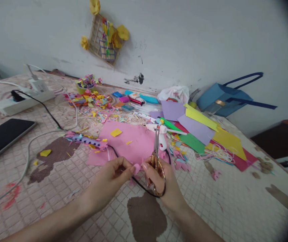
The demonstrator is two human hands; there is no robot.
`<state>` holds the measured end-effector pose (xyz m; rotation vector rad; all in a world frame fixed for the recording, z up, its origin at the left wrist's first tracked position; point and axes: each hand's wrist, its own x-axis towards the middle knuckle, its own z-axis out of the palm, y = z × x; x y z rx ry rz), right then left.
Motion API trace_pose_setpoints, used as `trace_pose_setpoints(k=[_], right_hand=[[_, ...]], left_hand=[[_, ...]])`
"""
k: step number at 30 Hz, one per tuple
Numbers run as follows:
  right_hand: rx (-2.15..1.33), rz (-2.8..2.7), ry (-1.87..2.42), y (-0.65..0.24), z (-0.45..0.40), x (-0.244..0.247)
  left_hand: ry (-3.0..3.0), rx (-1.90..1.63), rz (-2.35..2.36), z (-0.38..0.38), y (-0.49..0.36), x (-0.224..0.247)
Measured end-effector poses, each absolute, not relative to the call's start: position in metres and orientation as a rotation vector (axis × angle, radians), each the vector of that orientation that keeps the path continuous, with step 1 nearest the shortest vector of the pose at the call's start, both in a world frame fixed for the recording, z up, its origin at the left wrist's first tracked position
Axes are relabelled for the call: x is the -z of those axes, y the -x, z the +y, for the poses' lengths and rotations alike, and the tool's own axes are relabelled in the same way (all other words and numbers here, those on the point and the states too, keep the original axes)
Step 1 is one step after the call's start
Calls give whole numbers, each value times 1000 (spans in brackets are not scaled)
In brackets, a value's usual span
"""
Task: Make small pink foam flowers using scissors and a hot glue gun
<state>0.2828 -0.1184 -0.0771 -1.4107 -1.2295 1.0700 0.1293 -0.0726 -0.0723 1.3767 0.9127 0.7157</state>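
Close together, the thumb and finger of the left hand (112, 175) pinch a small pink disc (136, 168), with hardly any gap between them. Just beside it, the right hand (168, 183) has its thumb and finger nearly closed at the tips; whether they touch the disc too, I cannot tell. The same hand holds the scissors (156, 149), gold handles among its curled fingers, blades together and pointing away from the body.

Directly beyond the fingertips lies a pink sheet (126, 141), with the white glue gun (162, 138) at its right edge, behind the blades in this view. A black cord (144, 189) runs beneath the hands. To the left of the left fingers rests a purple tube (88, 140) trimmed with paper bits; farther left are the phone (6, 137) and, beyond it, the power strip (20, 103). Well past the fingertips, to the left, is a heap of scraps (90, 99). Beyond the right fingers and to their right, purple, yellow and green paper (192, 143) overlaps near a tangle of string (218, 154), with a blue bag (210, 97) farther off.
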Motion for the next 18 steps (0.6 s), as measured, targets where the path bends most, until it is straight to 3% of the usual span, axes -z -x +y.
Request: trace_pose_setpoints(k=[18], right_hand=[[-1101, -1238, 1402, -283, -119, 78]], left_hand=[[-1439, -619, 910, -71, -127, 76]])
